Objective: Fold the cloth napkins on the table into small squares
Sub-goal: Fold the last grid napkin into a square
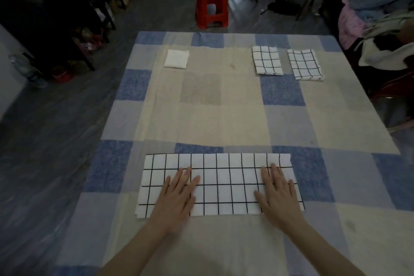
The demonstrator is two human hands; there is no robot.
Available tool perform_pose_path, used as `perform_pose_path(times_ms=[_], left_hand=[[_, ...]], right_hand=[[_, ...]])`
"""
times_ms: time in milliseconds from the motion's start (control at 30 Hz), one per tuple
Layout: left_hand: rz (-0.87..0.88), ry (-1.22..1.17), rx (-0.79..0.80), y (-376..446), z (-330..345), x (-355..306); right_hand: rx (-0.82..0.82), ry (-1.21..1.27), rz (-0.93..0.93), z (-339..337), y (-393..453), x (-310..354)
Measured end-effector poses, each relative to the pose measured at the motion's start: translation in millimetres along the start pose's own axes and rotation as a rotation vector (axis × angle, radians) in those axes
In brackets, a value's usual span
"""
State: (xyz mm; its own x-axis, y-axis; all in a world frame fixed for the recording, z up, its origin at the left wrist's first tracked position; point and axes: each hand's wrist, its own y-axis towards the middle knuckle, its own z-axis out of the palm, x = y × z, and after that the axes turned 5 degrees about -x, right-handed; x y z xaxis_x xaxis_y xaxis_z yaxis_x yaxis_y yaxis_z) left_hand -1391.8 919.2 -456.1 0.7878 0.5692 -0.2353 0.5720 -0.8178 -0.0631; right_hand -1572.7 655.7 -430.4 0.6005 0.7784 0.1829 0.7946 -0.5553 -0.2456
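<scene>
Under both flat, spread palms lies the gridded napkin (220, 185): the left hand (177, 195) presses its left part, the right hand (277, 192) its right part. White with black lines, it forms a long strip at the near edge of the patchwork tablecloth (224, 107).

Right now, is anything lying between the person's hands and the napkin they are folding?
No. The left hand and right hand rest flat, fingers straight, directly on the long checked napkin. Nothing visible lies on it.
</scene>
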Motion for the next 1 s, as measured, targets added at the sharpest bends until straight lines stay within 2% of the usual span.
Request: perform_pose_path(times_ms=[200,600,1000], left_hand=[[0.027,0.043,0.073,2.9,-8.3,10.0],[0.11,0.113,0.086,19.1,-20.7,29.6],[0.051,0.049,0.086,0.4,-17.2,15.1]], right_hand=[[-0.018,0.01,0.023,7.4,-6.5,2.2],[0.013,-0.023,0.046,0.6,1.4,5.7],[0.001,-0.046,0.021,1.9,-4.7,-1.5]])
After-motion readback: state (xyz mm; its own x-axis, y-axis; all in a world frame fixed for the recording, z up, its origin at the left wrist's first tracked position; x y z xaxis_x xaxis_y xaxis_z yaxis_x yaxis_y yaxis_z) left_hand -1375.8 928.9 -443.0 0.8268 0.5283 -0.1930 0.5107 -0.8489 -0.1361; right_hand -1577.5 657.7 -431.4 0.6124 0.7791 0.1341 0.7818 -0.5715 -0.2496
